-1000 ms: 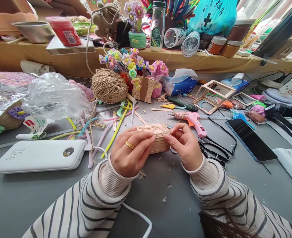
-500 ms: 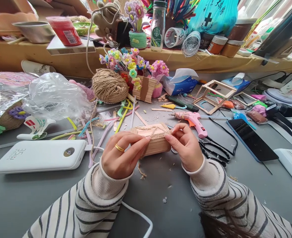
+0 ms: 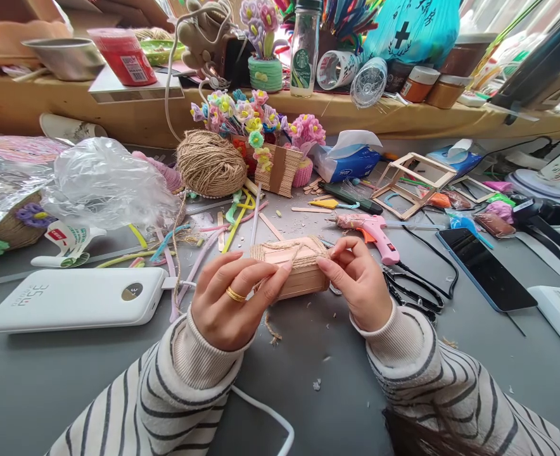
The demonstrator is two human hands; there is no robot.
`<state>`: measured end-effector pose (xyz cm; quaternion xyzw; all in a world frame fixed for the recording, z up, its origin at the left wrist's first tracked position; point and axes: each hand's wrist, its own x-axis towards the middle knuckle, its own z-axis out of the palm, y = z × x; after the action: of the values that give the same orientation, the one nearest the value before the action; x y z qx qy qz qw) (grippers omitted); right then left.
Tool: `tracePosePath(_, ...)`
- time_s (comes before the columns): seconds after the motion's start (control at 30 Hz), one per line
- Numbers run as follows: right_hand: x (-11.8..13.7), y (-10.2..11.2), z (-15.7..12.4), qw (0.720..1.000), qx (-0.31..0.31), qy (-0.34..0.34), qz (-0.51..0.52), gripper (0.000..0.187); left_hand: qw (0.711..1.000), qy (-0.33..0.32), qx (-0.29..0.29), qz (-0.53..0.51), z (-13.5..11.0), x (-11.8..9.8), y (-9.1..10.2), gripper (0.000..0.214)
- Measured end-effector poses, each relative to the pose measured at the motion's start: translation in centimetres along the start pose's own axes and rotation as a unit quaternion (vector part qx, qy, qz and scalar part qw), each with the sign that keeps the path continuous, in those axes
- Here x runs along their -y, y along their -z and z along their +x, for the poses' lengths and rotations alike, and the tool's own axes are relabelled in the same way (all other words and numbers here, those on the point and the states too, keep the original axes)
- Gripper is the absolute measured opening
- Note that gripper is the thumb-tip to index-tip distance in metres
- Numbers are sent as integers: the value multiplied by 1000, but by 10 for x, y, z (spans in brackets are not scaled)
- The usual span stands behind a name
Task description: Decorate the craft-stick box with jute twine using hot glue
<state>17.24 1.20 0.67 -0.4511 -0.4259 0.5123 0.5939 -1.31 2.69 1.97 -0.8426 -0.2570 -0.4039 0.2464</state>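
Observation:
A small box of wooden craft sticks (image 3: 303, 284) lies on the grey table in front of me, with jute twine (image 3: 263, 251) laid along its upper edge. My left hand (image 3: 235, 294), with a gold ring, is at the near left of the box, thumb and forefinger pinched on a strand of the twine. At the right corner, my right hand (image 3: 358, 282) grips the box between thumb and fingers, over the twine there. A frayed twine end hangs down below the box's left side. My left fingers hide part of that side.
A pink glue gun (image 3: 372, 234) and black-handled scissors (image 3: 415, 294) lie to the right, near a phone (image 3: 486, 269). On the left is a white power bank (image 3: 75, 299) with a cable. Behind are a twine ball (image 3: 212, 164), pipe-cleaner flowers (image 3: 256, 117) and a stick frame (image 3: 413, 183).
My left hand has shifted slightly left and down, its fingers drawn a little off the box, still pinching the strand. My right hand stays at the corner.

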Motion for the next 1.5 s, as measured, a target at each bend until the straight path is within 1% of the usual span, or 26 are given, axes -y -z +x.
tracePosePath(0.2, 0, 0, 0, 1000, 3, 1, -2, 27, 999, 42, -9, -11, 0, -1, 0, 25)
tracePosePath(0.4, 0, 0, -1, 1000, 4, 0, -6, 27, 1000, 16, 15, 15, 1, -4, 1, 30)
tracePosePath(0.53, 1, 0, -1, 1000, 6, 0, -5, 26, 999, -2, 11, 52, 2, -7, -1, 30)
tracePosePath(0.67, 2, 0, -1, 1000, 11, -5, -7, 26, 997, -6, 10, 76, 1, -10, -2, 31)
tracePosePath(0.83, 1, 0, -1, 1000, 8, -4, -7, 28, 996, -2, 7, 91, 1, -14, -3, 35)
tracePosePath(0.97, 0, 0, -2, 1000, 9, -1, -9, 28, 995, -16, -1, 97, 2, -16, -4, 30)
tracePosePath(1.1, 0, 0, -2, 1000, 5, 5, -19, 30, 997, -37, -8, 61, 0, -19, -3, 24)
tracePosePath(1.2, 1, 0, -2, 1000, 9, 7, -13, 30, 998, -58, 35, -7, -3, -25, 0, 24)
tracePosePath(1.3, 1, -1, -2, 1000, 16, 6, -2, 29, 994, -60, 72, -53, -6, -28, 0, 30)
tracePosePath(1.5, -2, 1, -2, 1000, 19, 0, -2, 30, 995, -42, 79, -50, -10, -27, -6, 31)
